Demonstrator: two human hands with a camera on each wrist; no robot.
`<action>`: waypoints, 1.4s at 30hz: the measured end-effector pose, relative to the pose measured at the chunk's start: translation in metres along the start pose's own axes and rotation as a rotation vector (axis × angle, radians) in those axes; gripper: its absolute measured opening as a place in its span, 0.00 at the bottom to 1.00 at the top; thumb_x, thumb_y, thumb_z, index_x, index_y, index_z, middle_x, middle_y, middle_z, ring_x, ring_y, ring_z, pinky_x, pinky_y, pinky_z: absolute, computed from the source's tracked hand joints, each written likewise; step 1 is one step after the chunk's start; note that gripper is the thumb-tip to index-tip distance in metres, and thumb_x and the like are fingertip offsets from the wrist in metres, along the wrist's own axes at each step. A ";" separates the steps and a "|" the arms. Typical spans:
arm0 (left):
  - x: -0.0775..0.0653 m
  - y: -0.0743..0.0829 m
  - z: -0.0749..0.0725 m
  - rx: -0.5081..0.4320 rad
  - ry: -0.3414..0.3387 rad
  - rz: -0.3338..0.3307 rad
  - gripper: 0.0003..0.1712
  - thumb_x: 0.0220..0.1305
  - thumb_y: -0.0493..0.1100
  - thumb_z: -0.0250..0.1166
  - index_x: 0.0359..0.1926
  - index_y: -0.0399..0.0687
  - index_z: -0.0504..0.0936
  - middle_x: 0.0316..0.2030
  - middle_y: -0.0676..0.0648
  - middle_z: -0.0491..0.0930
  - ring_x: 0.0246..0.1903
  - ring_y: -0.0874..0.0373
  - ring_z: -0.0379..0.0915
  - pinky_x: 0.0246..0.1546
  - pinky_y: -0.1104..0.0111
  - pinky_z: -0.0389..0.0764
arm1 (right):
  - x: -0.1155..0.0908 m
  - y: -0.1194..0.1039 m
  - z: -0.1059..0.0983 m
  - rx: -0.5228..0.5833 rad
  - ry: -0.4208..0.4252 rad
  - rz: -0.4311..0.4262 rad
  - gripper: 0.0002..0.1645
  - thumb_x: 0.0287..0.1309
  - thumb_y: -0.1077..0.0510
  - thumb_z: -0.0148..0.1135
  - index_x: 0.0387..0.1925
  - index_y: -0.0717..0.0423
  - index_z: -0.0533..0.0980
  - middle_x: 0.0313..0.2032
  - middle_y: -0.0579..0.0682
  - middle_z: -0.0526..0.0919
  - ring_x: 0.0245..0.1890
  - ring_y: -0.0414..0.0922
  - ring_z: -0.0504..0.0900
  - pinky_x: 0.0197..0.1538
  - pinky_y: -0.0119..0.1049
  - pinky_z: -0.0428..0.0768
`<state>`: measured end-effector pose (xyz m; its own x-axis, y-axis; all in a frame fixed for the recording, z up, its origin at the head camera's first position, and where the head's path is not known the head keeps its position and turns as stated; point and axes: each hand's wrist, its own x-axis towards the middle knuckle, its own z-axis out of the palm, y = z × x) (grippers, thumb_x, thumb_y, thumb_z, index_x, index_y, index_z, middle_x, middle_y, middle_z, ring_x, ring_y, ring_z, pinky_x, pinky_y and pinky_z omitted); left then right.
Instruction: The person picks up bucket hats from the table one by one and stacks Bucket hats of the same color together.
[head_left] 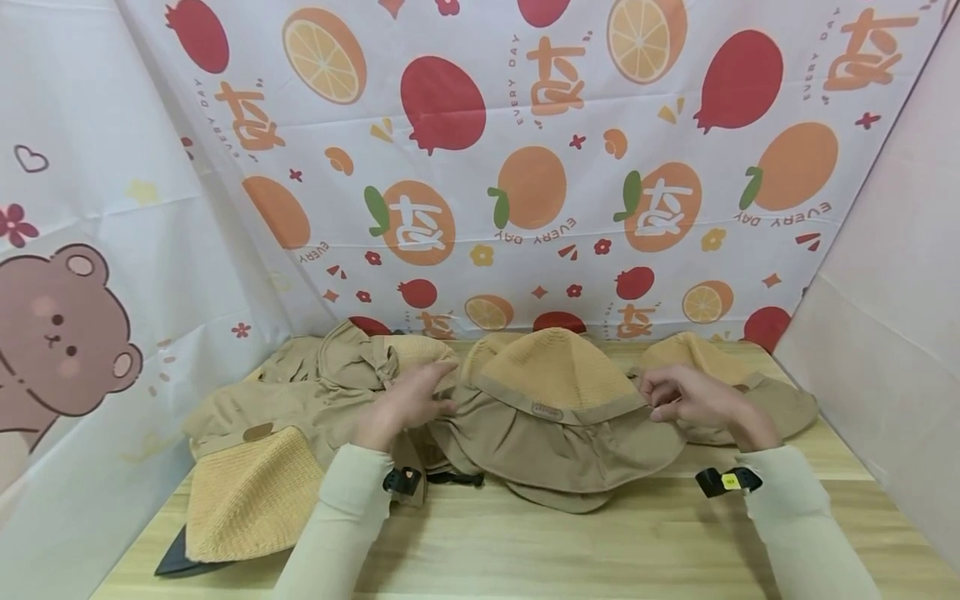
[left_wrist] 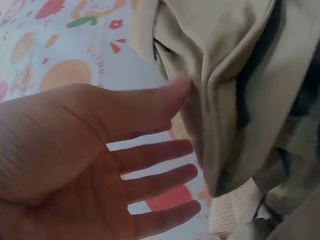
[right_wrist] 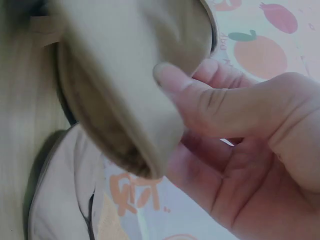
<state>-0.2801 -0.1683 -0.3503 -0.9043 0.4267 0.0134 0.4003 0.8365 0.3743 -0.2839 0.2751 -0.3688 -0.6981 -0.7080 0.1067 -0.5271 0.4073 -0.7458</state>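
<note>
A sun hat (head_left: 558, 375) with a yellow woven crown and a wide khaki cloth brim is between my two hands in the head view. My right hand (head_left: 693, 396) pinches the edge of its brim (right_wrist: 135, 65) between thumb and fingers, as the right wrist view shows. On the other side, my left hand (head_left: 408, 404) has its fingers spread and fairly straight. Its thumb tip (left_wrist: 177, 92) is right at the khaki cloth (left_wrist: 220, 60) in the left wrist view. A small brown label (head_left: 547, 412) shows on the hat's front band.
To the left lies another hat with a woven crown (head_left: 255, 496) over a dark visor (head_left: 183, 558). Crumpled khaki cloth (head_left: 288, 404) spreads behind it. A further hat (head_left: 697, 358) lies at the back right. Fruit-print cloth (head_left: 457, 275) hangs behind the wooden table (head_left: 555, 550).
</note>
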 end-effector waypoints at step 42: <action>-0.006 0.011 -0.002 -0.100 -0.189 0.136 0.09 0.69 0.39 0.68 0.34 0.44 0.75 0.22 0.54 0.65 0.23 0.63 0.62 0.29 0.72 0.67 | -0.016 -0.017 -0.019 -0.252 0.108 0.214 0.10 0.62 0.70 0.68 0.45 0.63 0.84 0.43 0.54 0.89 0.45 0.49 0.88 0.46 0.35 0.85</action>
<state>-0.2704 -0.1622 -0.3448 -0.7955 0.5975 -0.1006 0.4908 0.7328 0.4712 -0.2726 0.2905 -0.3458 -0.8459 -0.5316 0.0444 -0.4570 0.6793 -0.5742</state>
